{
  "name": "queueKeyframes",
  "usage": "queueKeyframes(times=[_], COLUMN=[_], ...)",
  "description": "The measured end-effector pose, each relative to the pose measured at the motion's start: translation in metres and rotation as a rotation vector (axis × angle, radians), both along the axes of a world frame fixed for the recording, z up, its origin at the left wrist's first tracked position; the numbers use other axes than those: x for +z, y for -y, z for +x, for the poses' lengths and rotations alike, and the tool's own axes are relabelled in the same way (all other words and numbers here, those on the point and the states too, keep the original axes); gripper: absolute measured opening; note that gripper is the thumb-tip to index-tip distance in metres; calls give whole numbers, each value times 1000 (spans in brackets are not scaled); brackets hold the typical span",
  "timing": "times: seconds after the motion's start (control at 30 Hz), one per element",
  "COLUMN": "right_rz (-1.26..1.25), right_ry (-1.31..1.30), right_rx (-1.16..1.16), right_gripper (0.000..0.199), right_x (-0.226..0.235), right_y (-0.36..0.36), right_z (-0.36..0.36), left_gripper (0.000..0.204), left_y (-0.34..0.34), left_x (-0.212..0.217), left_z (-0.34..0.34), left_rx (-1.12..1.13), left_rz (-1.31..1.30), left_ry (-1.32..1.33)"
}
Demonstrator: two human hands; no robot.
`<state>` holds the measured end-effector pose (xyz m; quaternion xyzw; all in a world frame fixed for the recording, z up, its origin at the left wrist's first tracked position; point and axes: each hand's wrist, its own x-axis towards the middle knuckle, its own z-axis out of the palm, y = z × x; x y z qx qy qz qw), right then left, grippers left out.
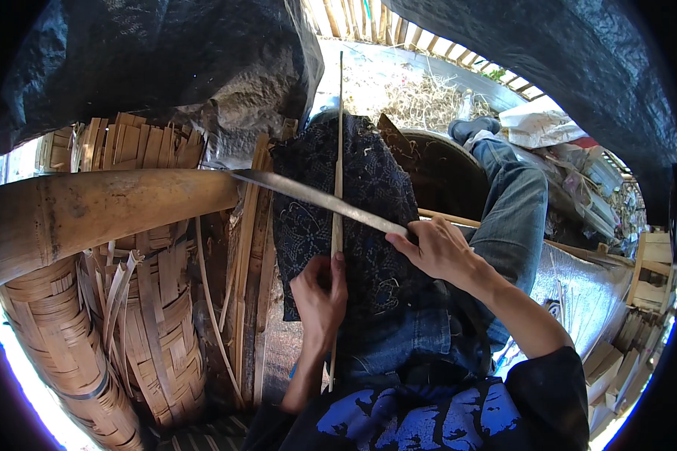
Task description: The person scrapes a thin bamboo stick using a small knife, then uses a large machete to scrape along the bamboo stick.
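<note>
My left hand (320, 297) is closed around a long thin bamboo strip (340, 143), thumb pressed along it. The strip runs upright in the picture, from near my body to well past my knees. In my right hand (440, 248) is a knife (301, 189) with a long narrow blade, gripped at its right end. Its blade slants across the strip above my left hand, and its tip reaches the cut end of a thick bamboo pole (128, 199). Beneath both hands, a dark blue patterned cloth (305, 233) covers part of my lap.
Woven bamboo baskets (60, 338) and loose split strips (248, 278) crowd the left side. A dark round container (444, 169) sits beside my jeans-clad leg (511, 210). Dark plastic sheeting (173, 52) hangs overhead; plastic bags (587, 184) lie at the right, above wood pieces (609, 376).
</note>
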<state>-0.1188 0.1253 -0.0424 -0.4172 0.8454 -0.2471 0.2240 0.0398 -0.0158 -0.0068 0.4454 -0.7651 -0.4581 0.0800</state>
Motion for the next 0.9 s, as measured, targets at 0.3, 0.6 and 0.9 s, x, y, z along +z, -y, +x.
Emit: queueKeyframes(times=[0.3, 0.6, 0.9], right_rz=[-121, -142, 20], right_ry=[-122, -171, 15], right_rx=[23, -1, -107], right_gripper=[64, 70, 61], right_x=[-16, -32, 0], right_y=[19, 36, 39], right_z=[-9, -16, -23], left_gripper=[35, 34, 37], left_y=[-11, -20, -18], left_x=[-2, 10, 12], left_z=[5, 17, 42], left_rx=[9, -19, 71], left_rz=[-42, -104, 154], left_ry=[-6, -3, -37])
